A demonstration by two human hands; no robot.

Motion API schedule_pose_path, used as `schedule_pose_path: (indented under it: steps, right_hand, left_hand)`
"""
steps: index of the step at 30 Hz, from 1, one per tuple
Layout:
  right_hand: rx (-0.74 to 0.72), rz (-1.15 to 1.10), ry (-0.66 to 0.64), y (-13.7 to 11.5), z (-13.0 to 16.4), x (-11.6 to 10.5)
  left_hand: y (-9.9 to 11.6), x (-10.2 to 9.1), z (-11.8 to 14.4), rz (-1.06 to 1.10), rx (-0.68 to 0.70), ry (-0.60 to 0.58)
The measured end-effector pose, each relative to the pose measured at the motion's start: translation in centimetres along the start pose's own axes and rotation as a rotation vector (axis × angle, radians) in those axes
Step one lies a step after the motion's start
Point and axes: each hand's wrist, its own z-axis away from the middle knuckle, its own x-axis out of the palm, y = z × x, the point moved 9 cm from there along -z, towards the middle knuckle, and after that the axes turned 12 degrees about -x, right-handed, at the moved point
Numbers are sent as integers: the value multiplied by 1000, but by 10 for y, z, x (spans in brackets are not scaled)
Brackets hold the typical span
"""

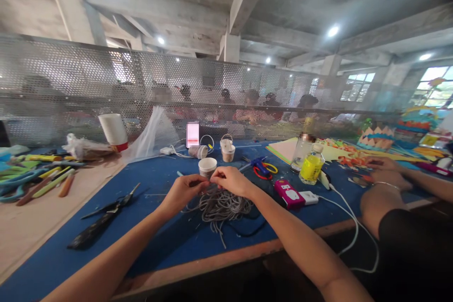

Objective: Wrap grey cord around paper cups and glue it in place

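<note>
Stretching across the whole view, a blue mat covers the table, backed by a perforated metal screen with blurred people behind it. At the far right a co-worker's arm rests on the table edge beside coloured paper cut-outs. On the left lie markers and an upturned paper cup; nearer, black scissors lie on the mat.

A tangled heap of grey cord sits on the mat at centre, directly under the person's hands. The left hand and right hand meet above the heap, fingertips nearly touching, each pinching a bit of cord between thumb and fingers; the strand between them is too fine to make out clearly.

Just behind the hands stands a small white cup, with two more little pots beyond it. To the right lie a glue gun, a yellow bottle, a pink phone and a white charger whose cable trails off the table edge.
</note>
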Motion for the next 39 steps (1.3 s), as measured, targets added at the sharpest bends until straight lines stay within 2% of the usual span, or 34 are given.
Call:
schedule_pose_path:
  steps: [3, 5, 10, 13, 16, 21, 24, 27, 30, 34, 39]
  right_hand:
    - [-45, 75, 81, -1, 3, -12]
    - [-60, 42, 111, -2, 4, -13]
    - [-7, -251, 34, 7, 5, 12]
    - [28, -288, 16, 15, 6, 19]
    - [1, -232, 10, 16, 6, 16]
    - [-62, -21, 160, 14, 3, -7]
    - [-50, -8, 288, 24, 2, -21]
    - [-3, -64, 394, 39, 2, -32]
    - [50, -110, 453, 53, 3, -37]
    - [57, -145, 484, 58, 3, -38]
    - [30, -188, 515, 58, 4, -36]
  left_hand:
    - [-4, -1, -2, -5, 3, 25]
    - [-6, 1, -3, -1, -1, 20]
    - [-6, 3, -2, -13, 10, 24]
    - [-6, 4, -2, -51, 7, 39]
    - [-6, 5, -1, -90, 11, 54]
    - [-3, -2, -2, -140, 17, 93]
    - [7, -16, -2, -222, 57, 214]
    - [22, -25, -4, -351, 166, 307]
    - [25, -22, -14, -486, 218, 294]
    - [19, -18, -30, -634, 258, 266]
    - [9, -17, -43, -659, 266, 234]
